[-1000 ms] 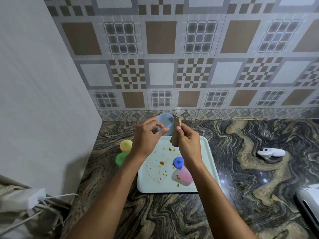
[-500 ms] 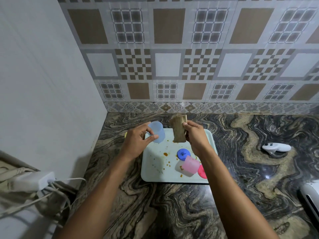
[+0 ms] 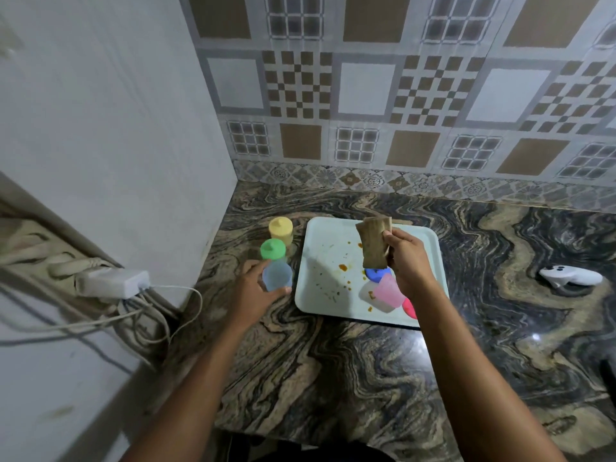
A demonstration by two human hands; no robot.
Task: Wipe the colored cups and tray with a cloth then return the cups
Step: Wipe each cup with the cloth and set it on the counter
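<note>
A pale tray [image 3: 320,305] with brown stains lies on the marble counter. My left hand [image 3: 253,291] holds a light blue cup [image 3: 276,276] over the counter just left of the tray, beside an upturned green cup [image 3: 272,249] and a yellow cup [image 3: 281,230]. My right hand [image 3: 405,258] grips a folded brown cloth [image 3: 373,241] above the tray. On the tray's near right part sit a dark blue cup [image 3: 375,273], a pink cup [image 3: 388,290] on its side, a whitish cup [image 3: 368,293] and a red cup [image 3: 409,308], partly hidden by my right forearm.
A white wall [image 3: 116,128] closes the counter on the left, a tiled wall [image 3: 400,95] at the back. A white controller [image 3: 566,276] lies at the right. A white adapter [image 3: 113,283] with cables hangs at the left, below the wall.
My left hand has carried the light blue cup from above the tray's far end down and left to the counter beside the green cup. My right hand keeps the cloth over the tray.
</note>
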